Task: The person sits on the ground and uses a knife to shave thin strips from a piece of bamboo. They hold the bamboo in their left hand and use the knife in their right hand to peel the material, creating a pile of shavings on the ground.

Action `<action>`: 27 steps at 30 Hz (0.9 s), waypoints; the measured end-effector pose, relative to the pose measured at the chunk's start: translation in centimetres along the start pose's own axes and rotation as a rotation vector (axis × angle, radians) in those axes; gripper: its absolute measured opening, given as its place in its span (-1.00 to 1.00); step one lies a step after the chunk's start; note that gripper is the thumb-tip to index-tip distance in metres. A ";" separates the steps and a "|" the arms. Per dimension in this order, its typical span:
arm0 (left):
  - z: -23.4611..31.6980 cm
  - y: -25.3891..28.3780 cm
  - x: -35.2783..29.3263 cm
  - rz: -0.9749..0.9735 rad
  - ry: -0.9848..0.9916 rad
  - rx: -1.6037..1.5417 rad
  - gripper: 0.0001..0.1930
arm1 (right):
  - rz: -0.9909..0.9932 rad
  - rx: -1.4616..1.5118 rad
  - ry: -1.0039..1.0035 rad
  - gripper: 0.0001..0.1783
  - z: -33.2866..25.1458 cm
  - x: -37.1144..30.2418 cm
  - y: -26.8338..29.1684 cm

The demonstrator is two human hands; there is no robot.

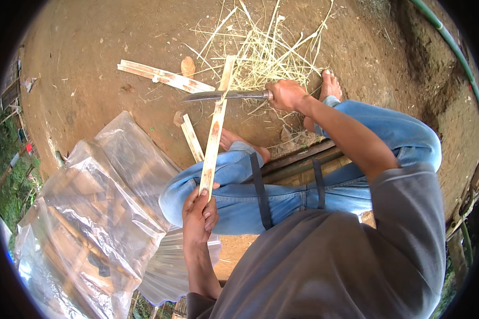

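Note:
My left hand is closed around the near end of a long split bamboo strip, which points away from me past my knee. In my right hand is the handle of a long knife. Its blade reaches left and meets the strip toward the far end, where a curl of shaving stands up at the edge. Two other split bamboo pieces lie on the ground: one long piece beyond the blade, and a shorter one beside the strip.
A heap of thin pale bamboo shavings covers the dirt beyond my right hand. Clear plastic sheeting drapes over wooden pieces at left. My bare feet and bent knees frame the work. A green pole runs along the far right.

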State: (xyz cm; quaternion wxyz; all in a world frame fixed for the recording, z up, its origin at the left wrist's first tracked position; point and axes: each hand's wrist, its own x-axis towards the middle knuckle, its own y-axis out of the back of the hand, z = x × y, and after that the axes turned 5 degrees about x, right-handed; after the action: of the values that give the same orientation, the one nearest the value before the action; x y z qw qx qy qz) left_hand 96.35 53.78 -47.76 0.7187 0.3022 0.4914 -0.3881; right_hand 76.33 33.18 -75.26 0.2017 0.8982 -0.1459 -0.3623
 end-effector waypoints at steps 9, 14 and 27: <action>-0.1 -0.1 -0.2 0.028 -0.021 0.004 -0.69 | -0.061 -0.030 -0.183 -0.66 1.0 1.1 1.6; 0.4 -0.1 0.3 -0.001 -0.020 -0.008 -0.69 | -0.037 -0.061 -0.207 -0.70 3.6 4.5 0.8; -0.4 -0.1 -0.9 0.023 -0.031 0.189 -0.71 | -0.103 0.143 -0.382 -0.50 0.0 0.8 5.6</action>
State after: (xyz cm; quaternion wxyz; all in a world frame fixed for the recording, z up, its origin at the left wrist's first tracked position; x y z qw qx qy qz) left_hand 95.91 54.26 -47.05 0.6990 0.3683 0.4379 -0.4289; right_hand 76.23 27.96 -73.14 0.0875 0.8313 -0.1608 -0.5247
